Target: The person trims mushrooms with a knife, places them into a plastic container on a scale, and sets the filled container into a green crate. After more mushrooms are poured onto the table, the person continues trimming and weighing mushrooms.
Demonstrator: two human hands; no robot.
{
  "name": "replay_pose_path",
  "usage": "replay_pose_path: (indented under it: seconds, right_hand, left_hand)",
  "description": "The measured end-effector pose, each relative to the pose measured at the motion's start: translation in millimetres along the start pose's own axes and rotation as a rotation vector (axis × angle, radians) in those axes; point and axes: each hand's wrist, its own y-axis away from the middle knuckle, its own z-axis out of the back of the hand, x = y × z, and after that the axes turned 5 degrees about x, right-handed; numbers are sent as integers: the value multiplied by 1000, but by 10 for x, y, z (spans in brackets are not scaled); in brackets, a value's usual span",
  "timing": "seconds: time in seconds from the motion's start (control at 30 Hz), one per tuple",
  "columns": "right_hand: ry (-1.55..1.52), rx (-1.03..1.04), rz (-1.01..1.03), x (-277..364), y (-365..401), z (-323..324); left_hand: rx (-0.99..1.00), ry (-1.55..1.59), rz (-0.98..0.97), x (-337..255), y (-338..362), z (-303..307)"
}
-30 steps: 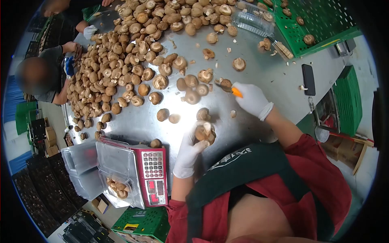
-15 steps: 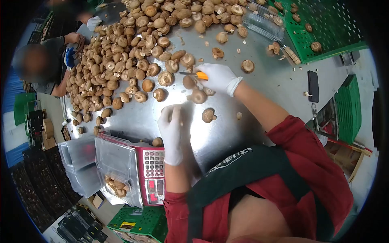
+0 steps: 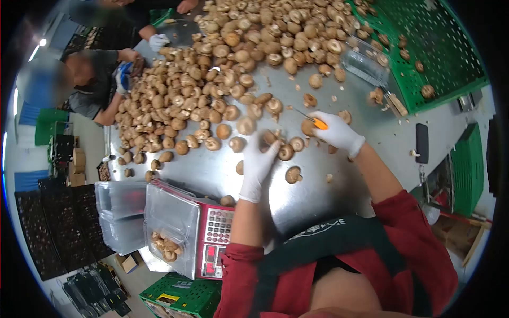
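My right hand, in a white glove, is closed on a small knife with an orange handle. Its thin blade points up and left. A brown shiitake mushroom sits right beside the handle. My left hand, gloved too, has thumb and fingers around another mushroom. Close to these fingertips lie two more mushrooms, one with gills showing and one just right of it. Nearer to me a single mushroom rests on the metal table.
A large mushroom heap covers the table's far left. A green crate and a clear tray stand at the back right. A red scale bears a clear box with mushrooms. A phone lies right. People work across the heap.
My left hand has reached forward and taken hold of a mushroom. My right hand still grips the knife, now farther from the heap. The view has shifted, so the scene sits lower and farther right.
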Motion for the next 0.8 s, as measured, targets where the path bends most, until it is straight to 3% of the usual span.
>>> replay_pose_path:
  seconds: [0.07, 0.17, 0.3, 0.43, 0.5, 0.6, 0.7, 0.8]
  right_hand:
    - [-122, -37, 11, -84, 1, -38]
    - [-573, 234, -1, 158, 131, 30]
    - [-823, 308, 98, 233, 149, -77]
    - [-969, 309, 81, 326, 238, -181]
    - [-896, 325, 89, 290, 211, -192]
    - [-767, 250, 6, 290, 247, -245]
    - [-454, 216, 86, 320, 308, -336]
    - [-374, 157, 19, 471, 416, -410]
  left_hand:
    - [56, 191, 176, -161, 142, 93]
    - [-6, 113, 134, -201, 318, 98]
    - [19, -28, 35, -194, 474, 60]
    - [87, -102, 82, -189, 584, 24]
    - [94, -112, 87, -224, 616, 1]
    - [-79, -40, 3, -770, 691, 61]
    - [-78, -9, -271, -843, 659, 88]
    - [70, 82, -133, -754, 645, 124]
